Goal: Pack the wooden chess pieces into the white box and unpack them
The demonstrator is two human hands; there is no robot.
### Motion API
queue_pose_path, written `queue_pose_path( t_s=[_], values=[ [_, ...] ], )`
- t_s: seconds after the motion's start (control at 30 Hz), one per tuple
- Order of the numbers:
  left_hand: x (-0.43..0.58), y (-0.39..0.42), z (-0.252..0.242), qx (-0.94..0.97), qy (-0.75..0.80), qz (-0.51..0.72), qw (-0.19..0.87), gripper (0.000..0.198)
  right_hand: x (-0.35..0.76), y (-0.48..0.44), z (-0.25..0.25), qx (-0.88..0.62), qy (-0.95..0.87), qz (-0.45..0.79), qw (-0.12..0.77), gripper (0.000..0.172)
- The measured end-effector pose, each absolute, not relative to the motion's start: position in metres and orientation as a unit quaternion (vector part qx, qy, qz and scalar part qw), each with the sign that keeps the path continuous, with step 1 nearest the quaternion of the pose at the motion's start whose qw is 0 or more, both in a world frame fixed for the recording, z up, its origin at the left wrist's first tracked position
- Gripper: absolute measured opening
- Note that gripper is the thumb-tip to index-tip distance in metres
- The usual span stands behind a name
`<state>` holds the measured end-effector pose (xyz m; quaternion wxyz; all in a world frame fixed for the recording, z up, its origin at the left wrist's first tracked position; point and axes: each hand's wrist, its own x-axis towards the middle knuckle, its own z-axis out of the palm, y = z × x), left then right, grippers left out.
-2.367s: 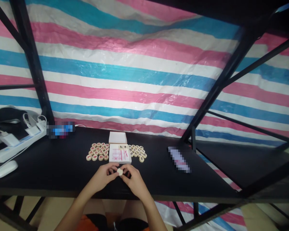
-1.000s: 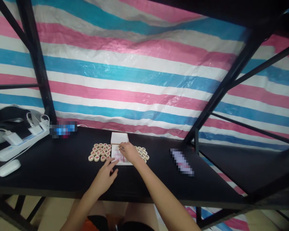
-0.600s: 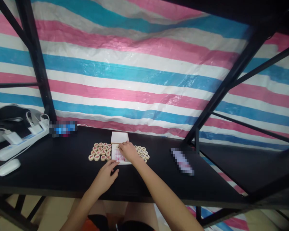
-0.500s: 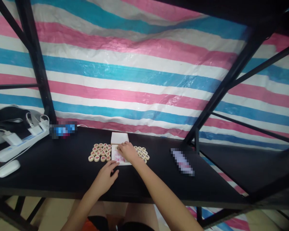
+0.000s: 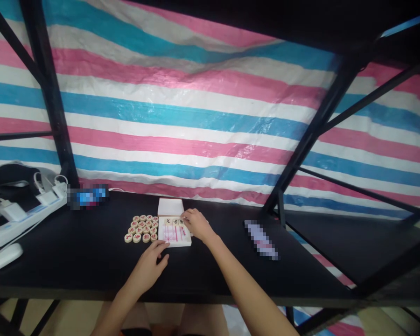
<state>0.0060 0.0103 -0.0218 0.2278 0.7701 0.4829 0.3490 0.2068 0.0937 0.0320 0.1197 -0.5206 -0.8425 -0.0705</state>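
Three pale, round pieces in a row inside the white box, along its far side, faces up, dark characters on top. Lined up left to right, just left of the right grip, the nearer one, with fingertips right at the row's right end. Curled down there; cannot tell whether grasping a piece. At the near edge, left grip released, fingers loosely spread against the box. Beyond, open lid; to the left, red-marked pieces in rows on the black worktop.

Bare left hand, bare right hand, 2 bare forearms, dark cloth at the thighs.
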Motion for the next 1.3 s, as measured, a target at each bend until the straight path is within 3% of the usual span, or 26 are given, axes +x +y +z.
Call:
queue_pose_path(
  t_s=[0.4, 0.6, 0.97, 1.3],
  values=[
    [0.006, 0.011, -0.02, 0.772, 0.477, 0.349, 0.234, 0.034, 0.154, 0.102, 0.019, -0.476, -0.873, -0.081, 0.064, 0.023],
    [0.006, 0.011, -0.021, 0.768, 0.481, 0.352, 0.236, 0.033, 0.184, 0.099, 0.022, -0.539, -0.833, -0.058, 0.113, 0.025],
    [0.006, 0.011, -0.019, 0.77, 0.483, 0.35, 0.227, 0.033, 0.318, 0.106, 0.006, -0.592, -0.779, 0.086, 0.186, 0.046],
    [0.003, 0.01, -0.02, 0.756, 0.47, 0.377, 0.255, 0.031, 0.334, 0.082, -0.002, -0.642, -0.705, 0.079, 0.291, 0.014]
  ],
)
